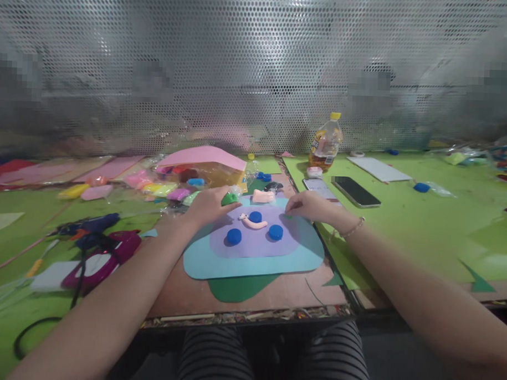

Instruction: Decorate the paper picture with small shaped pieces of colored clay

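My left hand (pixel 212 204) is closed around a green lump of modelling clay (pixel 230 198) in clear plastic. At the upper right of the purple paper (pixel 251 249), my right hand (pixel 303 205) has its fingers pinched together. A small green bit (pixel 289 216) shows just under its fingertips; whether it is held or lying on the paper is unclear. The purple sheet lies on a light-blue rounded sheet (pixel 201 266). Three blue discs, one of them a front-left disc (pixel 234 237), sit on the purple paper. A curved pale-pink strip (pixel 257 225) with a tiny white end lies among them.
Clay packets (pixel 166 189) and pink paper (pixel 202 156) crowd the back left. A magenta glue gun-like item (pixel 122 246) with cords lies left. A drink bottle (pixel 325 142), a phone (pixel 355 191) and a white sheet (pixel 379 169) are right. Perforated metal (pixel 257 74) stands behind.
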Demonstrator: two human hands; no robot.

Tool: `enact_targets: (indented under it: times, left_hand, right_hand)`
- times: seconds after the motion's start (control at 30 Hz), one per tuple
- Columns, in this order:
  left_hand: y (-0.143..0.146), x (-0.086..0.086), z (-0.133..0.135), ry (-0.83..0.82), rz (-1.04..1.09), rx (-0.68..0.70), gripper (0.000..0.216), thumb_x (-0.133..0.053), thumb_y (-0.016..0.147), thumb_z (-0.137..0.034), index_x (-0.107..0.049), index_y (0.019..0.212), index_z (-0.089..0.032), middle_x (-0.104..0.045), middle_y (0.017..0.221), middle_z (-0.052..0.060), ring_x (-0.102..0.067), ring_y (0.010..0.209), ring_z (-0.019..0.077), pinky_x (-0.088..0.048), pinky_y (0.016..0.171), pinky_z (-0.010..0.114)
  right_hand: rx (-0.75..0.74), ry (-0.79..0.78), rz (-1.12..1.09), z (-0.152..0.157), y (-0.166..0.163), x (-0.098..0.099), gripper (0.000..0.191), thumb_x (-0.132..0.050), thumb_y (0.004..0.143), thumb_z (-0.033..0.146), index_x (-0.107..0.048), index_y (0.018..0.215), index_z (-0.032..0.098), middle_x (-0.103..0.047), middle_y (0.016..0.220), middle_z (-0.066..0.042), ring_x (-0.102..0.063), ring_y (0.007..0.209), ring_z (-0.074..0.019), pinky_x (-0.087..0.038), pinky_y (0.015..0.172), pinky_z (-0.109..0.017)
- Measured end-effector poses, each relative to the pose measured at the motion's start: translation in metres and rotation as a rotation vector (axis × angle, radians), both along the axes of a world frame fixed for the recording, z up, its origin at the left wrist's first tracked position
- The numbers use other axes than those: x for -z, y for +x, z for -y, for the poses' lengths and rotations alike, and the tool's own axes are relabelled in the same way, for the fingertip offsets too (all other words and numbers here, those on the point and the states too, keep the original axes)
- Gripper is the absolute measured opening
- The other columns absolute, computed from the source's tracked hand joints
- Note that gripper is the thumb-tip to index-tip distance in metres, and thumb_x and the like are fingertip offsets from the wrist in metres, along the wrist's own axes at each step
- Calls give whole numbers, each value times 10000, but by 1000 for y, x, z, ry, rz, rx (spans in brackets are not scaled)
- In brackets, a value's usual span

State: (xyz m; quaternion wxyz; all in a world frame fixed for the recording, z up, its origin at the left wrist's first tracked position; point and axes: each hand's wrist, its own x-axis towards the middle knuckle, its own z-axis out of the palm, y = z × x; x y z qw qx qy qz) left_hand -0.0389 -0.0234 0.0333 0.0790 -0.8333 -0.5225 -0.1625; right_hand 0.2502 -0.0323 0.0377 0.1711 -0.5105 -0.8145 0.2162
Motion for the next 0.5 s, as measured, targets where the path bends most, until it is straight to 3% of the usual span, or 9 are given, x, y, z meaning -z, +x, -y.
enact_targets:
  times: [0.5]
  left_hand:
    - [-1, 1, -2, 8, -13, 6, 446, -401, 805, -626, -478, 793, -187, -594, 761, 60, -565, 737, 224, -320, 574, 286]
  right_hand:
    - [-40, 60, 126, -3, 4, 1, 190, -547, 732, 160, -716, 802, 214, -701, 786, 0, -611, 664, -149, -449, 582, -224]
